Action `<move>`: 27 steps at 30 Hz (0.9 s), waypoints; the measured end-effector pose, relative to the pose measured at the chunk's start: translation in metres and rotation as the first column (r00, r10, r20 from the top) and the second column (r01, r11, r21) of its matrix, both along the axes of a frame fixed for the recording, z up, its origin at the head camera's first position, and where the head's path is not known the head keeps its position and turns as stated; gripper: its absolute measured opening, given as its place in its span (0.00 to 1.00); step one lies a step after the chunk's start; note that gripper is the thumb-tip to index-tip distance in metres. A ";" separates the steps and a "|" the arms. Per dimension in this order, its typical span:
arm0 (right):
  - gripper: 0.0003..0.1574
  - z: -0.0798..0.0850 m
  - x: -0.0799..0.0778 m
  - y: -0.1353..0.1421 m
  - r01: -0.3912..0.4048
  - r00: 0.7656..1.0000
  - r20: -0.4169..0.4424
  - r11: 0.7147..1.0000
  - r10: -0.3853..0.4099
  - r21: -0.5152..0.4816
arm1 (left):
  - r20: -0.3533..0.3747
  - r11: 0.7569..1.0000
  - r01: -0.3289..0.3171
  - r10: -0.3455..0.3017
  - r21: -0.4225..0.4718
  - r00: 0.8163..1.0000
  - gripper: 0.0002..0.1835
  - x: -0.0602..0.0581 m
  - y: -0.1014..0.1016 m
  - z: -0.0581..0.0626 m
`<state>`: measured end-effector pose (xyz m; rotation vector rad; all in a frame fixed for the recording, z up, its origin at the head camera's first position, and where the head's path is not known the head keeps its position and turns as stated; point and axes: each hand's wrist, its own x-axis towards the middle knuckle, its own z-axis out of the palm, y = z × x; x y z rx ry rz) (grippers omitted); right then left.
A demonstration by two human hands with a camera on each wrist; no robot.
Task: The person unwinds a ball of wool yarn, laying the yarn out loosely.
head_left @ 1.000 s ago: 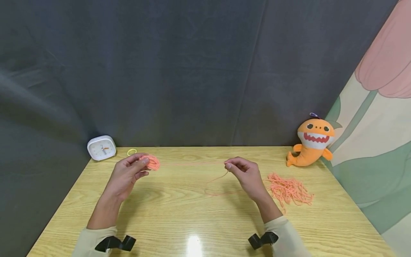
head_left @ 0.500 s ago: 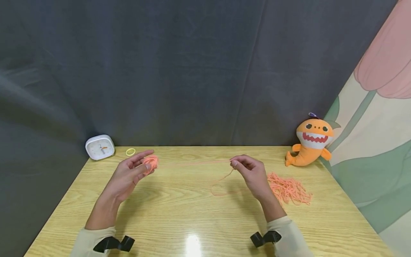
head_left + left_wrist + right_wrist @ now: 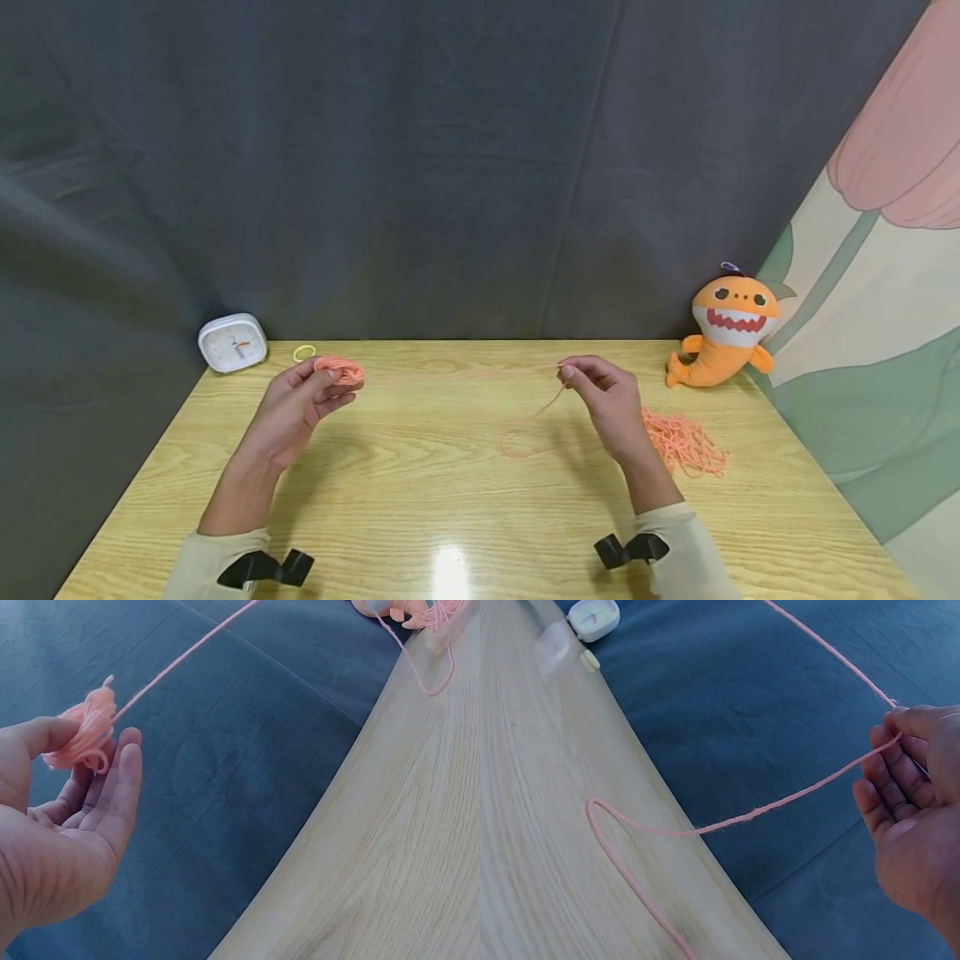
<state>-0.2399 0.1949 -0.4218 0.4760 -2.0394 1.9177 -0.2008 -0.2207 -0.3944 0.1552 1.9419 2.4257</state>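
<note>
A small wound bundle of coral yarn (image 3: 341, 370) is pinched between the thumb and fingers of my left hand (image 3: 288, 412), above the table's left side. In the left wrist view the yarn bundle (image 3: 88, 731) shows its looped strands, with one strand leading off up and right. My right hand (image 3: 607, 408) pinches that yarn strand (image 3: 832, 652) between thumb and fingertip, so it runs nearly straight between the hands. Below the right hand the strand hangs in a slack loop (image 3: 517, 454) down toward a loose yarn pile (image 3: 686, 442), partly hidden behind the right wrist.
A white clock (image 3: 232, 342) stands at the table's back left corner, with a yellow ring (image 3: 304, 353) beside it. An orange shark plush (image 3: 726, 333) sits at the back right. Dark cloth (image 3: 420, 183) hangs behind the wooden table (image 3: 420, 517).
My right hand has moved to the right, drawing the strand longer between the hands. In the left hand the yarn bundle has turned and the fingers have shifted on it.
</note>
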 end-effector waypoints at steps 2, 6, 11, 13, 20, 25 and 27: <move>0.14 0.001 0.000 0.003 0.005 1.000 0.004 1.000 -0.005 -0.024 | -0.002 1.000 0.002 -0.002 0.010 1.000 0.04 0.000 0.000 0.000; 0.12 0.004 0.001 0.009 0.022 1.000 0.008 0.998 -0.022 -0.062 | -0.003 0.999 0.005 -0.005 0.031 1.000 0.04 -0.001 0.001 0.000; 0.14 0.006 0.000 0.017 0.036 0.999 0.016 0.995 -0.035 -0.096 | -0.001 0.999 0.012 -0.012 0.037 1.000 0.04 -0.001 0.002 -0.001; 0.16 0.006 -0.001 0.020 0.040 0.999 0.018 0.994 -0.038 -0.105 | -0.007 0.999 0.020 -0.020 0.043 1.000 0.04 -0.001 0.001 -0.002; 0.16 0.009 -0.002 0.026 0.061 0.998 0.013 0.988 -0.060 -0.139 | -0.025 0.993 0.063 -0.060 0.103 0.998 0.07 -0.002 -0.001 -0.004; 0.13 0.009 -0.001 0.029 0.069 0.998 0.008 0.981 -0.069 -0.179 | -0.067 0.981 0.111 -0.102 0.157 0.993 0.13 0.000 -0.002 -0.004; 0.12 0.009 0.000 0.030 0.071 0.997 0.009 0.980 -0.071 -0.186 | -0.089 0.973 0.134 -0.119 0.187 0.989 0.15 0.001 -0.003 -0.004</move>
